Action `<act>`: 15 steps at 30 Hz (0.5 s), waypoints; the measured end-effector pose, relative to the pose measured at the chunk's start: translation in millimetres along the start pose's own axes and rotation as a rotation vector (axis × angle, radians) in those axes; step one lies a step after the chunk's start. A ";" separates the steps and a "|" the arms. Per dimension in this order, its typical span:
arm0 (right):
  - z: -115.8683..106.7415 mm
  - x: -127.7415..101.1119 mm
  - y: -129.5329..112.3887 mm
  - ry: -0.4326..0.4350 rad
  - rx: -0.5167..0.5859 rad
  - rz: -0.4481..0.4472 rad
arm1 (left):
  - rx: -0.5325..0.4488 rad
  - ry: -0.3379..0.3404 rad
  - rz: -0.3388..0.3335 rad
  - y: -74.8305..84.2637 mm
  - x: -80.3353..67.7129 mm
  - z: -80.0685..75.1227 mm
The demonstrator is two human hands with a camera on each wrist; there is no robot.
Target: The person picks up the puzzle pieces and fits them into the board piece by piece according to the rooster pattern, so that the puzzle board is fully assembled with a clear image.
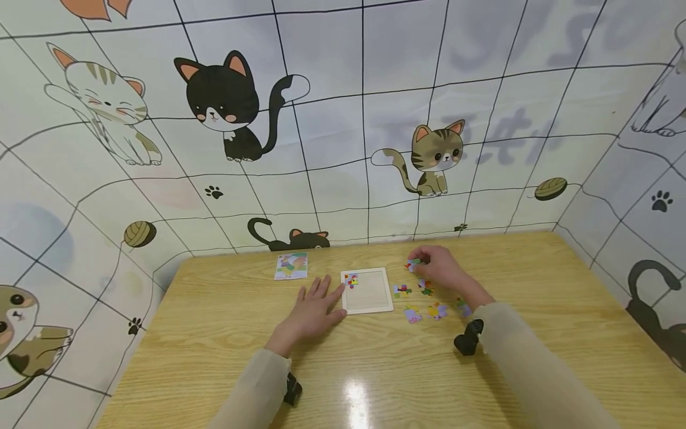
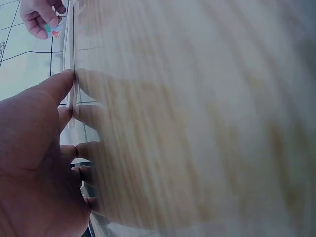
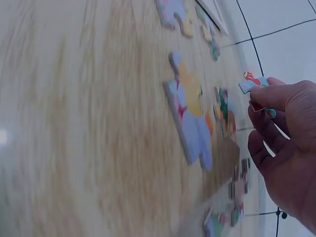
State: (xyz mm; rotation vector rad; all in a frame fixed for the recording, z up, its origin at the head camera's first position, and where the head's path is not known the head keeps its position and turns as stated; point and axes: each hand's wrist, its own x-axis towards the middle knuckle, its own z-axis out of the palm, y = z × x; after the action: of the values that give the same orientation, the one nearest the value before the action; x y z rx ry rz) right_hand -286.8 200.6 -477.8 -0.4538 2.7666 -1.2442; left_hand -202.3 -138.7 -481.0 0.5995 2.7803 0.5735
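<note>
A white puzzle tray (image 1: pixel 370 295) lies mid-table with one colourful piece (image 1: pixel 351 279) set in its top left corner. My left hand (image 1: pixel 315 307) lies flat on the table, fingers straight, its thumb (image 2: pixel 59 84) touching the tray's left edge (image 2: pixel 73 59). My right hand (image 1: pixel 436 267) is right of the tray and pinches a small colourful puzzle piece (image 3: pixel 256 85) between thumb and fingers, just above the table. Several loose pieces (image 1: pixel 427 301) lie scattered below that hand, seen close up as pale purple and yellow pieces (image 3: pixel 190 113) in the right wrist view.
A picture card (image 1: pixel 291 266) lies on the wooden table (image 1: pixel 214 333) at the back, left of the tray. Walls with cartoon cats close in the table at the back and on both sides. A black wrist camera mount (image 1: pixel 468 339) shows by my right sleeve.
</note>
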 end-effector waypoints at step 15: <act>34.8 14.5 -31.9 -0.048 0.096 -0.060 | 0.003 -0.014 -0.001 0.7 -1.1 -1.1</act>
State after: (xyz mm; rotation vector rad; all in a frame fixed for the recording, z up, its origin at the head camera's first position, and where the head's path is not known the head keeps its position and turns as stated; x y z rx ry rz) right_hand -286.6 151.2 -476.7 -0.5547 2.6586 -1.3538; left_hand -201.5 -139.0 -479.6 0.6004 2.7691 0.5624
